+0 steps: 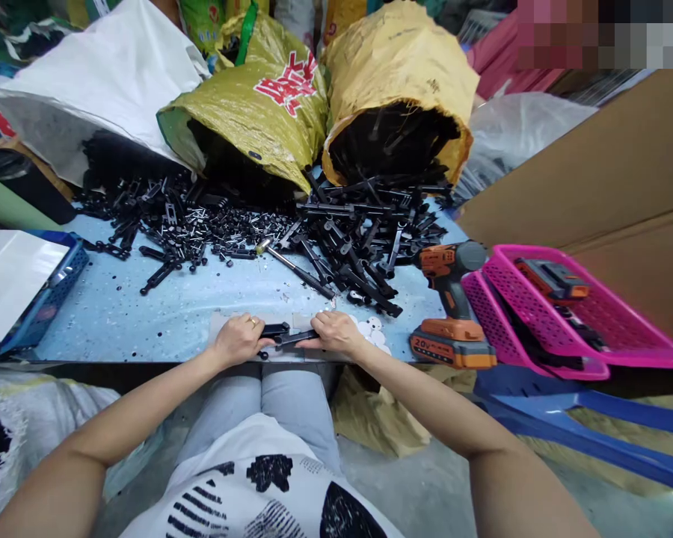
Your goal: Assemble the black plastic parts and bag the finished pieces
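At the near edge of the blue table, my left hand (238,341) is closed around one black plastic part (274,329). My right hand (334,333) grips a long black plastic arm (296,338), whose inner end meets the part in my left hand. Whether the two pieces are joined, I cannot tell. A small round black piece (263,356) lies just below my left fingers. Beyond my hands rests a hammer (297,270) with a dark handle, its head toward the heap of loose black parts (364,246).
Three sacks, white (106,67), olive (247,104) and yellow (398,60), spill black parts along the back. An orange cordless drill (452,306) stands at right beside pink baskets (583,299). A blue basket (61,299) sits at left. Small metal pins (202,224) are scattered mid-table.
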`<state>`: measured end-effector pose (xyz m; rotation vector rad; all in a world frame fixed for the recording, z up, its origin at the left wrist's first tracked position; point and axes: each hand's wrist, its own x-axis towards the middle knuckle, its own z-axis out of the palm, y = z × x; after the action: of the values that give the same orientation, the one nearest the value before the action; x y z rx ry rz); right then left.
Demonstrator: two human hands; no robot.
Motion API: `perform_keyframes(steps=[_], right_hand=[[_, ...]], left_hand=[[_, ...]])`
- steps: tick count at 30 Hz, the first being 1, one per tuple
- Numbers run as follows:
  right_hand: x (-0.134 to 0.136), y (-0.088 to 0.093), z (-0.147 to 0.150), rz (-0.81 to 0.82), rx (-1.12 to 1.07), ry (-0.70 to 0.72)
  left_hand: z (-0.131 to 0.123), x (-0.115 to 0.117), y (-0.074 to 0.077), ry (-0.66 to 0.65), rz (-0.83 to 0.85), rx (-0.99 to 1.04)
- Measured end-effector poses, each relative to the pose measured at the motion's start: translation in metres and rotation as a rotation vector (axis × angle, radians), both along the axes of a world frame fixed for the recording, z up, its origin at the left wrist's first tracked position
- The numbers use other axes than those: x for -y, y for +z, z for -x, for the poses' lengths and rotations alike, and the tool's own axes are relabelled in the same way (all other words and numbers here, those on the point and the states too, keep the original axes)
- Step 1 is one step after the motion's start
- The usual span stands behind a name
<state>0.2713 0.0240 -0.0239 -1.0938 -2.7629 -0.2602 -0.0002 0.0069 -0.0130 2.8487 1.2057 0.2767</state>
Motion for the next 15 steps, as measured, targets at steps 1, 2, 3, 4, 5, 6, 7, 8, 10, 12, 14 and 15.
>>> perform_keyframes(steps=[1, 2, 3, 4, 5, 6, 7, 8, 10, 12, 14, 15], right_hand=[[0.0, 0.003, 0.001, -0.001, 0.008, -0.004], [-0.001, 0.006, 0.003, 0.0, 0.012, -0.005], [-0.001, 0.011, 0.005, 0.003, 0.009, 0.006], [-0.002, 0.018, 0.007, 0.009, -0.004, 0.028], [-0.001, 0.027, 0.009, 0.019, -0.027, 0.067], [0.0, 0.038, 0.011, 0.036, -0.062, 0.121], [0.002, 0.05, 0.014, 0.063, -0.112, 0.183], [0.006, 0.063, 0.016, 0.104, -0.174, 0.249], [0.017, 0.087, 0.022, 0.229, -0.345, 0.395], [0.032, 0.101, 0.032, 0.387, -0.562, 0.551], [0.048, 0.098, 0.05, 0.52, -0.799, 0.663], [0.055, 0.091, 0.062, 0.553, -0.925, 0.655]], left_hand=[[0.0, 0.001, -0.002, 0.008, -0.024, 0.029], [0.001, 0.002, -0.003, 0.025, -0.051, 0.063], [0.0, 0.002, -0.004, 0.042, -0.078, 0.101], [0.001, 0.002, -0.003, 0.054, -0.104, 0.146], [0.001, 0.001, 0.0, 0.058, -0.126, 0.199], [0.003, 0.001, 0.006, 0.046, -0.139, 0.261], [0.004, 0.001, 0.014, 0.016, -0.135, 0.333], [0.005, 0.004, 0.025, -0.028, -0.107, 0.419], [0.005, 0.014, 0.053, -0.145, 0.029, 0.63], [0.0, 0.032, 0.081, -0.266, 0.227, 0.876], [-0.011, 0.052, 0.102, -0.306, 0.366, 1.064], [-0.017, 0.06, 0.108, -0.297, 0.382, 1.143]])
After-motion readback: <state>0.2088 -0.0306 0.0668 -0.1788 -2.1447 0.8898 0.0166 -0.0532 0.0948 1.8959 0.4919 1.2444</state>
